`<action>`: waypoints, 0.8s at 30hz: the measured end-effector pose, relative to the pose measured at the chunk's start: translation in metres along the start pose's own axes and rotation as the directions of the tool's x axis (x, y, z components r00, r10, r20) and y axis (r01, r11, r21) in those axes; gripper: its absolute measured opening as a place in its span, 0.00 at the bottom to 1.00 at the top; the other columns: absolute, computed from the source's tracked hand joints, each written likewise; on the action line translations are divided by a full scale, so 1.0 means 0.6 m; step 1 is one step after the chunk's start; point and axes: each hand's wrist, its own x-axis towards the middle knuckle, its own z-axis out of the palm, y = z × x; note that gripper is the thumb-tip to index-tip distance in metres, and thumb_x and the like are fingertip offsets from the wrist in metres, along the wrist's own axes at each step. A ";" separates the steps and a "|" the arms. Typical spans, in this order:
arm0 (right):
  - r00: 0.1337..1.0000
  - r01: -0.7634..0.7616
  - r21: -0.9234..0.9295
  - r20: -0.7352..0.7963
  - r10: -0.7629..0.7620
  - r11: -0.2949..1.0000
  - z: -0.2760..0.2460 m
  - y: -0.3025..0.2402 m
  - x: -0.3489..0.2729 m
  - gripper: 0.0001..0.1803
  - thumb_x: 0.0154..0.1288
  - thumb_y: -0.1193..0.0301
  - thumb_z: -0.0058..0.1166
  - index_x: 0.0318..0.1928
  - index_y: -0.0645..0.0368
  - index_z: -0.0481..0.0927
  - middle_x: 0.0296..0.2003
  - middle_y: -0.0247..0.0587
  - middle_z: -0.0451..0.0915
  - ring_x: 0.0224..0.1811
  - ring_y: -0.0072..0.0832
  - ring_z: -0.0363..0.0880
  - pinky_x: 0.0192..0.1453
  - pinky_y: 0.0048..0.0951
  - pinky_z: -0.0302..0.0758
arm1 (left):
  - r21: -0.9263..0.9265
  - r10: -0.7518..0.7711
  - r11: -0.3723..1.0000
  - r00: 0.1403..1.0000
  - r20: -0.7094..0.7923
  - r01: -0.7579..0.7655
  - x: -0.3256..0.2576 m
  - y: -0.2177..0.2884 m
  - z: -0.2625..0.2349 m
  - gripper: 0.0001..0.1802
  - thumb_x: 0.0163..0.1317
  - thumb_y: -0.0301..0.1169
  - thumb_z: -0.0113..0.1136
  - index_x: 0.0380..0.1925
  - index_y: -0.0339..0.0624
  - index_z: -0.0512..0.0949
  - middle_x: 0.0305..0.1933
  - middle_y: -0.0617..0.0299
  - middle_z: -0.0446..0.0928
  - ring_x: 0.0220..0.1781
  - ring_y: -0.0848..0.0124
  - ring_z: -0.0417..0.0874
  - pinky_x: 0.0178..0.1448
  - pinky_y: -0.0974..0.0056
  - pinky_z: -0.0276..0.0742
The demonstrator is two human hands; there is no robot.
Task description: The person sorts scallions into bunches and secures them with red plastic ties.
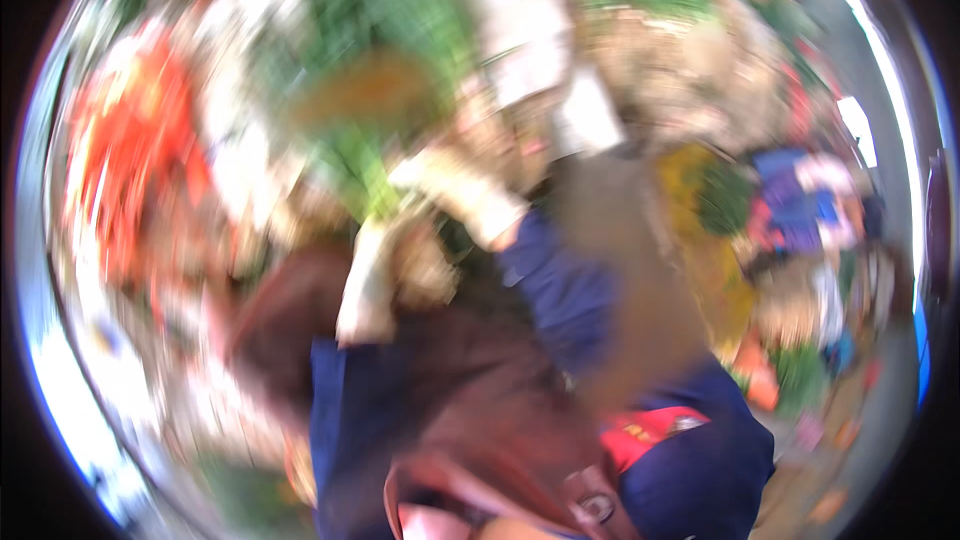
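Observation:
The whole picture is smeared by motion. My left hand (368,285) looks pale, as if gloved, at the end of a dark blue sleeve near the middle. My right hand (462,195), also pale, comes out of a blue sleeve just above and to the right of it. Both hands are at a bunch of green leafy stalks (365,170) that runs up and away from them. The blur hides whether the fingers close on the stalks. A dark brown bag or apron (480,420) hangs against my body below the hands.
A red-orange mass (130,160) fills the left side. A blurred brown upright shape (625,280) stands right of my right sleeve. Tan heaps (690,70) and more greenery lie at the top, with mixed coloured items (800,200) at the right.

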 end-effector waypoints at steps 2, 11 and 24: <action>0.972 -0.229 0.189 -0.005 0.234 0.955 0.005 -0.026 -0.009 0.15 0.73 0.74 0.45 0.54 0.56 0.81 0.53 0.35 0.74 0.62 0.27 0.68 0.67 0.28 0.65 | 0.133 -0.068 0.988 0.996 -0.059 0.075 -0.013 0.005 -0.008 0.15 0.63 0.27 0.63 0.49 0.35 0.78 0.42 0.66 0.79 0.36 0.79 0.77 0.41 0.74 0.74; 0.956 -0.286 -0.261 -0.139 0.258 0.922 -0.011 0.021 0.033 0.14 0.59 0.61 0.60 0.33 0.60 0.82 0.26 0.47 0.79 0.28 0.38 0.76 0.31 0.39 0.70 | -0.045 -0.312 0.945 0.934 0.174 0.324 0.012 -0.001 -0.046 0.18 0.66 0.34 0.62 0.54 0.41 0.76 0.40 0.62 0.81 0.40 0.70 0.82 0.45 0.64 0.80; 0.863 -0.274 -0.410 -0.504 0.035 0.870 0.032 -0.025 -0.082 0.22 0.73 0.61 0.50 0.59 0.62 0.72 0.51 0.44 0.79 0.50 0.36 0.79 0.50 0.32 0.79 | -0.048 -0.234 0.966 0.936 0.264 0.255 -0.036 0.043 0.096 0.21 0.66 0.37 0.61 0.57 0.42 0.74 0.46 0.59 0.80 0.46 0.68 0.81 0.50 0.61 0.79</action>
